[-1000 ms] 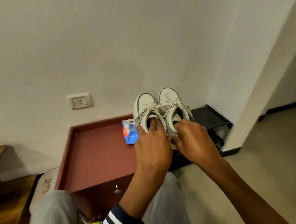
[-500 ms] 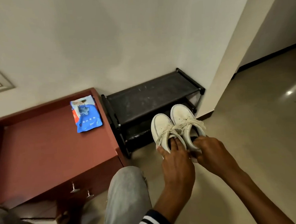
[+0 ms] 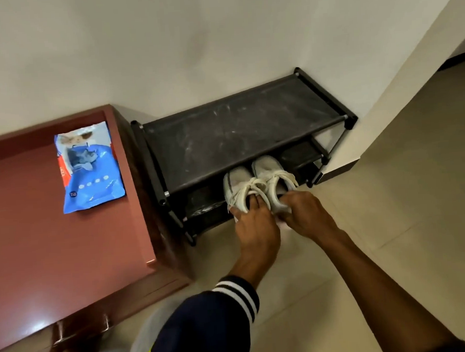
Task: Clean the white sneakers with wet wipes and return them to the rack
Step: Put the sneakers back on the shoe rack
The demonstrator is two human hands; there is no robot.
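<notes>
Head view: sneakers [image 3: 259, 182] toes-in at rack [image 3: 237, 132] lower shelf, heels out front. Your left hand [image 3: 256, 226] fingers hooked inside one collar, right hand [image 3: 306, 216] fingers clamped on the other's heel. Release early and the overhanging heels could tip the pair off the rack front.

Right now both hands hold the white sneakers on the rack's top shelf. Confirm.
Not the top shelf. The head view shows the left hand and right hand holding the white sneakers at a lower shelf, toes under the top one.
</notes>
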